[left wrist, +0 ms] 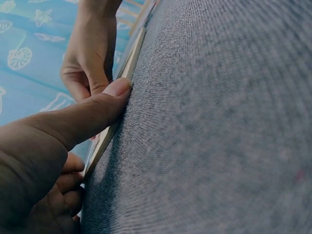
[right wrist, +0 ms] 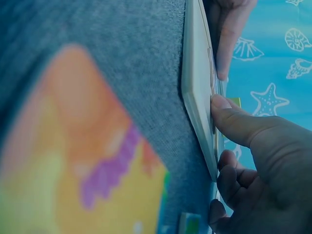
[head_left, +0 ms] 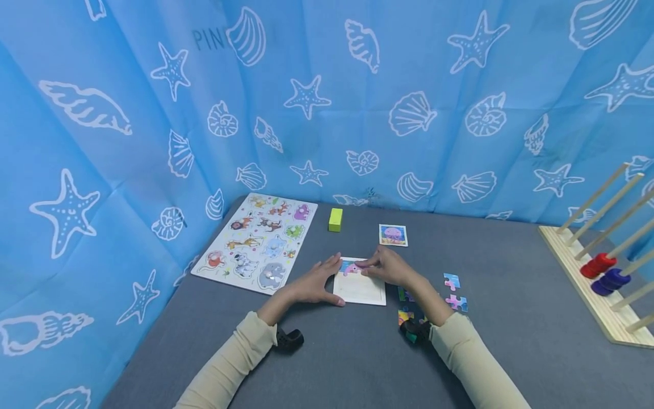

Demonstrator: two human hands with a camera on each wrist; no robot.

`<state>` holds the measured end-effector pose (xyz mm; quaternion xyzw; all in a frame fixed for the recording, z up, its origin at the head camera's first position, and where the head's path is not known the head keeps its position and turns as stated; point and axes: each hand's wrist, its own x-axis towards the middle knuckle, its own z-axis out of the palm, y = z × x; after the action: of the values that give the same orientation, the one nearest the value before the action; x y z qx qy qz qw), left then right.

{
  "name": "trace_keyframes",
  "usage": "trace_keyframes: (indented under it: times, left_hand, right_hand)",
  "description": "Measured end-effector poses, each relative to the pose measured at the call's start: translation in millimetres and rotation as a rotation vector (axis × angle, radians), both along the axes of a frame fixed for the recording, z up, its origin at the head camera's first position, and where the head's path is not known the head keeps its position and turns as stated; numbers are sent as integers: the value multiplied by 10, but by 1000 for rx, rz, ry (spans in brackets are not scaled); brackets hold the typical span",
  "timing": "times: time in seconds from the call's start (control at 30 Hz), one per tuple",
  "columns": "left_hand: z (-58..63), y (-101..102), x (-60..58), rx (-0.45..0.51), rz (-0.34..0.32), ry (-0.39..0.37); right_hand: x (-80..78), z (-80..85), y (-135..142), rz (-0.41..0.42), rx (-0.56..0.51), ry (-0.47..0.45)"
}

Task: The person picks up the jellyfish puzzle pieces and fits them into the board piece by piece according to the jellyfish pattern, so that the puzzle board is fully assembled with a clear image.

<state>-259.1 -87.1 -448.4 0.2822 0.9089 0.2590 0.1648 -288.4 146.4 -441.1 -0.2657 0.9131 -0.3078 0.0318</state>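
A small square wooden puzzle tray (head_left: 359,291) lies on the grey table, with colored pieces along its top edge. My left hand (head_left: 313,282) grips its left side, thumb at the near edge and fingers toward the far corner; in the left wrist view the thumb (left wrist: 114,92) presses on the rim. At the tray's upper part my right hand (head_left: 389,268) pinches a pink and blue jigsaw piece (head_left: 351,268), partly hidden by the fingers. In the right wrist view, the right thumb (right wrist: 226,109) sits right at the tray's surface, with the other fingers curled below.
Loose jigsaw pieces (head_left: 456,303) lie right of the tray, some under the right forearm. Beyond stand an octopus picture card (head_left: 393,234) and a yellow-green block (head_left: 335,220). An animal puzzle board (head_left: 260,238) lies left; a wooden peg rack (head_left: 587,281) with rings stands right.
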Motion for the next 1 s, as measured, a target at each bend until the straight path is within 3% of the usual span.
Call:
trace_keyframes:
  times: [0.33, 0.67, 1.0]
  left_hand:
    - [-16, -5, 5, 16, -30, 22]
    - [-17, -18, 3, 39, -41, 41]
    - [-10, -25, 12, 41, -38, 34]
  right_hand:
    - [27, 100, 233, -27, -31, -32]
    - [152, 246, 967, -208, -4, 12]
    - [338, 204, 1577, -284, 70, 30]
